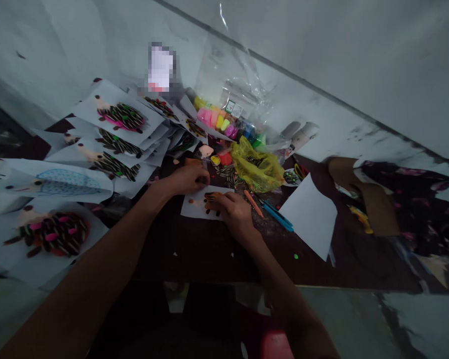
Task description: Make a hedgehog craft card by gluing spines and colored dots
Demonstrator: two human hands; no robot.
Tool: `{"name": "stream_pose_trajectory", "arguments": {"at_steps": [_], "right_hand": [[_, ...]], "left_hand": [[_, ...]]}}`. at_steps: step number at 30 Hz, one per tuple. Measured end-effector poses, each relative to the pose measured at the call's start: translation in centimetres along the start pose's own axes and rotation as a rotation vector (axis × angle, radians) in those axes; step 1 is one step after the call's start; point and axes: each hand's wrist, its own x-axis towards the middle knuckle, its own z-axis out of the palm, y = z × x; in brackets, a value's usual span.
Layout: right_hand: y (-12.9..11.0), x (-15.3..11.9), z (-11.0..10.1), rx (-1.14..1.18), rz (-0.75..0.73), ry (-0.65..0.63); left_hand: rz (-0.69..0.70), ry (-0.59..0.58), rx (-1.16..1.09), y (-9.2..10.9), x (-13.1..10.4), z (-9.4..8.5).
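Observation:
In front of me on the dark table lies a small white paper card [190,210] with a clay hedgehog figure on it, its body orange-brown with dark pieces. My right hand [236,213] rests over the card's right side, fingers bent together on the hedgehog's body; anything between the fingertips is too small to make out. At the card's upper left edge, my left hand [189,178] is closed with curled fingers, and what it may hold is hidden. Just beyond the hands are loose striped sunflower seeds [228,175] and a yellow plastic bag [260,167] with more seeds.
Finished-looking seed hedgehogs on paper [121,117] are stacked at left. A clear bag of coloured clay [224,119] leans against the wall. To the right lie an orange tool [253,203], a blue pen-like tool [277,215], a white sheet [310,214] and dark patterned cloth [426,209].

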Motion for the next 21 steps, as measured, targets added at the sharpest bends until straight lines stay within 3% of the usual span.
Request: {"name": "stream_pose_trajectory", "arguments": {"at_steps": [15, 21], "right_hand": [[0.0, 0.2, 0.4, -0.129, -0.07, -0.028], [-0.2, -0.4, -0.9, -0.106, -0.034, 0.016]], "left_hand": [[-0.017, 0.003, -0.047, 0.0, 0.0, 0.1], [-0.03, -0.008, -0.027, 0.1, 0.1, 0.2]]}}
